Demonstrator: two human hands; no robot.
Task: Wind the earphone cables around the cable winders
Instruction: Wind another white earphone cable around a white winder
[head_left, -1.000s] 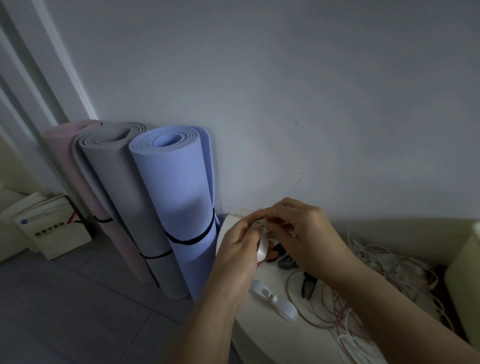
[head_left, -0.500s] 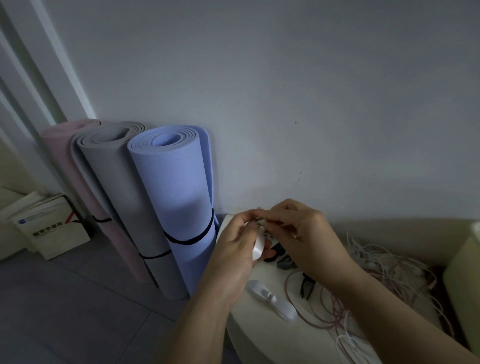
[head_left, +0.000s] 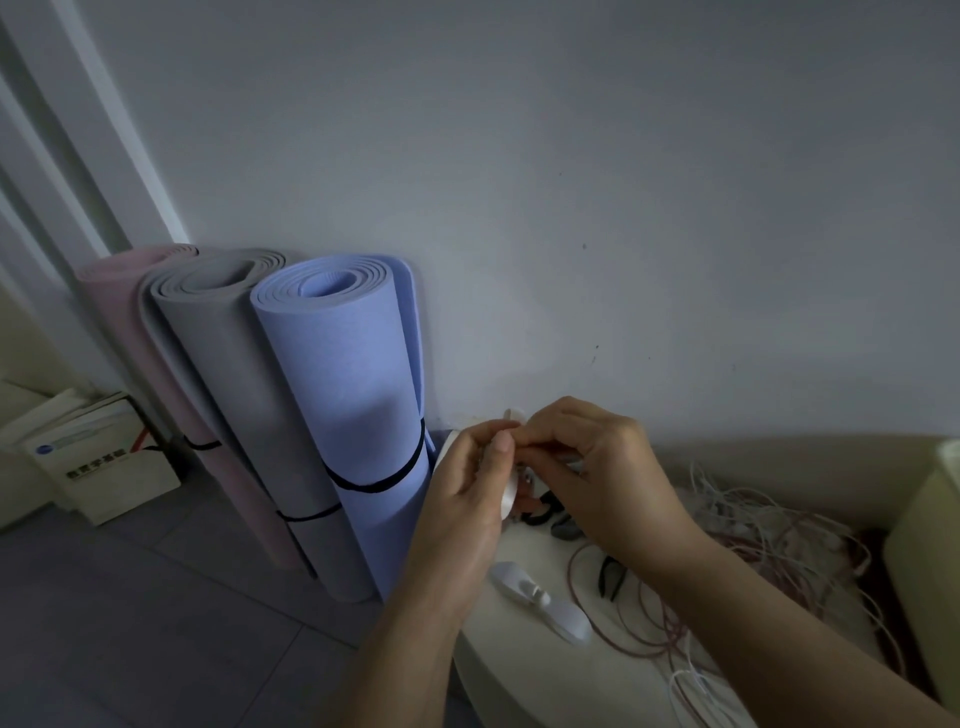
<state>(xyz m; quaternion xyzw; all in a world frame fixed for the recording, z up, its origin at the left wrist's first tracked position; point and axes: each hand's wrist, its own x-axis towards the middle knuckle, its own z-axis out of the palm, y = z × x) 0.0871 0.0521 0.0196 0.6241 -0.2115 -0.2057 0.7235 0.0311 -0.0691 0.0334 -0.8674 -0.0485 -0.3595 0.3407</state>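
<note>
As the hands meet, left hand (head_left: 465, 499) grips a smooth flat white winder (head_left: 510, 496), right hand (head_left: 602, 473) pinches its top, thin cords (head_left: 769, 514) tangled on rounded cream counter (head_left: 519, 670).

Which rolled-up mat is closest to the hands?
The blue mat, the rightmost one, next to the left hand; the grey mat and pink mat stand farther left.

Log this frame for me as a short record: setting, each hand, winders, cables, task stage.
Setting: cream table by a wall, three rolled mats beside it
Left hand: grips a white winder above the table
Right hand: fingertips pinch at that winder's top end; any cable there is hidden
Spare winder: white, lying flat on the table
Loose cables: tangled white and reddish pile, on the table to the right
Stage: one winder in hand, pile not yet wound
</note>
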